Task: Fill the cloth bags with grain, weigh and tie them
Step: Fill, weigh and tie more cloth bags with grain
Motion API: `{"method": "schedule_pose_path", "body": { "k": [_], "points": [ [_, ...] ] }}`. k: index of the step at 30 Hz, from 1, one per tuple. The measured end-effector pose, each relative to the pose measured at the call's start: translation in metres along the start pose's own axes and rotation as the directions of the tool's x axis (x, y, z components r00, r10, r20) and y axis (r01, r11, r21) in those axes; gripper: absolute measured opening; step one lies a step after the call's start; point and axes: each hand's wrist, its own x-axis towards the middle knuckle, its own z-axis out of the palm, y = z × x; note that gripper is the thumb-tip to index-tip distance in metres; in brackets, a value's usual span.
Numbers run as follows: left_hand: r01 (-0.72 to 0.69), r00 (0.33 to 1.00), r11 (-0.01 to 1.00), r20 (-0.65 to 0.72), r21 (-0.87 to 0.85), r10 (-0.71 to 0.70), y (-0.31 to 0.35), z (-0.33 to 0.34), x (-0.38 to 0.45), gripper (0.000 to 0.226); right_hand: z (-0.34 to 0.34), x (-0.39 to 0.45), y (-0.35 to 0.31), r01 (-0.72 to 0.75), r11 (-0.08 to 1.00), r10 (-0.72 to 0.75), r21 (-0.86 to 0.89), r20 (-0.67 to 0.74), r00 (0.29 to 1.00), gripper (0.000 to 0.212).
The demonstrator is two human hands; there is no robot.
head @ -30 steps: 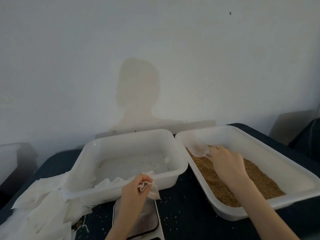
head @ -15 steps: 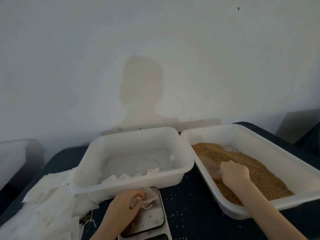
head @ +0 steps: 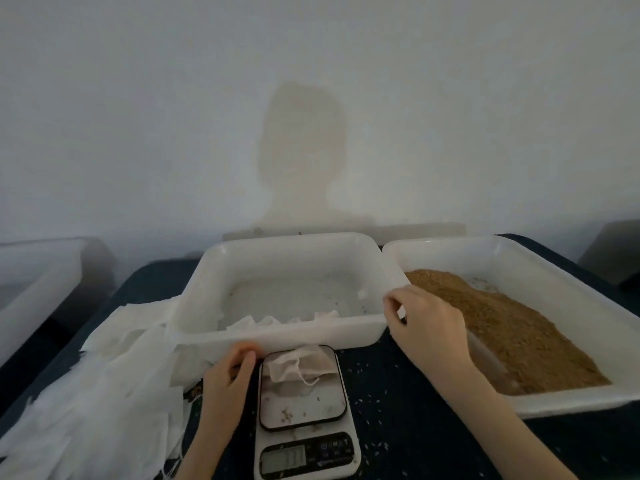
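Fingers (head: 247, 358) of the left hand (head: 228, 375) curl loosely and hold nothing, just beside the scale (head: 304, 410), where a limp cloth bag (head: 299, 367) lies on the pan. Right of it, the right hand (head: 429, 323) hovers over the gap between the two trays, its fingers (head: 393, 304) bent as if pinching; whether they grip anything, I cannot tell. Beyond those fingers, grain (head: 502, 323) fills the right tray (head: 519, 251). Ahead of the left fingers sits the middle tray (head: 277, 336), nearly bare. More bags (head: 104, 393) pile on the tabletop (head: 398, 393) to their left.
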Motion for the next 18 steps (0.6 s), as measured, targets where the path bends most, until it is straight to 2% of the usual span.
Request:
{"method": "schedule_pose_path", "body": {
  "k": [3, 7, 11, 14, 18],
  "points": [
    [0.044, 0.994, 0.999, -0.104, -0.005, -0.045, -0.007, -0.001, -0.007, 0.025, 0.034, -0.019, -0.016, 0.062, 0.994, -0.066, 0.093, 0.031, 0.997, 0.014],
    [0.046, 0.988, 0.994, -0.149, 0.096, -0.032, -0.015, -0.003, -0.01, 0.025, 0.086, -0.041, -0.008, -0.15, 0.977, 0.113, 0.15, 0.23, 0.967, 0.02],
    [0.058, 0.987, 0.983, -0.159, 0.175, -0.03, -0.018, -0.002, -0.013, 0.021, 0.113, -0.049, 0.006, -0.422, 0.861, 0.314, 0.284, 0.356, 0.88, 0.022],
    [0.031, 0.99, 0.976, -0.141, 0.214, -0.001, -0.017, -0.003, -0.016, 0.024, 0.117, -0.05, 0.011, -0.473, 0.791, 0.334, 0.388, 0.375, 0.865, 0.022],
    [0.021, 0.991, 0.97, -0.133, 0.241, 0.012, -0.015, -0.002, -0.016, 0.025, 0.117, -0.051, 0.013, -0.495, 0.749, 0.326, 0.44, 0.406, 0.854, 0.025]
  ]
}}
